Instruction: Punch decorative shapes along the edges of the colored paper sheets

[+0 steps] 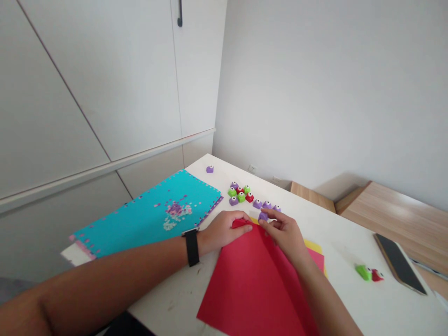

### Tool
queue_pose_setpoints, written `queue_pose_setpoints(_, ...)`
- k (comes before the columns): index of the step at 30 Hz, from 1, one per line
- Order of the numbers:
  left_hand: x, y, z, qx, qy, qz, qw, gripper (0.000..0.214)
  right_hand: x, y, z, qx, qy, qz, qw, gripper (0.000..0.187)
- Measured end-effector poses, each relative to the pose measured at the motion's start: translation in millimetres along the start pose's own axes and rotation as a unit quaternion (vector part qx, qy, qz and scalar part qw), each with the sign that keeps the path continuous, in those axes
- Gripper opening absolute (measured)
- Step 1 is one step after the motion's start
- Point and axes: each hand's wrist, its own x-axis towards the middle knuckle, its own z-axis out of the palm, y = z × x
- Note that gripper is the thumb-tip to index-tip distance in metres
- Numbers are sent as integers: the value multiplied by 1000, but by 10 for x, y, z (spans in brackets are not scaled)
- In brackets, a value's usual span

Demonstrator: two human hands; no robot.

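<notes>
A red sheet of paper [252, 280] lies on the white table [350, 252], over a yellow sheet [313, 245]. My left hand [224, 229], with a black watch on its wrist, presses the red sheet's far corner with curled fingers. My right hand [285, 233] pinches a small purple paper punch [262, 216] right at that corner. Beyond the hands sits a cluster of several small punches [241, 192] in purple, green and red.
A turquoise sheet [150, 217] with punched edges and a heap of paper bits lies at left. A lone purple punch [209, 169] sits far back. A green and a red punch [369, 273] and a dark phone [399, 262] lie at right. White cabinets stand behind.
</notes>
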Motion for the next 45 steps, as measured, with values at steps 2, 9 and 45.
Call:
queue_pose_setpoints(2, -2, -7, 5, -1, 1, 1, 1000, 25, -11, -3, 22, -28, -3, 5, 1000, 51)
queue_pose_setpoints(9, -12, 0, 2, -2, 5, 0, 1000, 27, -77, -103, 23, -44, -37, 10, 998, 45)
queue_pose_setpoints(45, -42, 105, -38, -37, -11, -21, 999, 26, -106, -115, -59, -90, -82, -57, 991, 34)
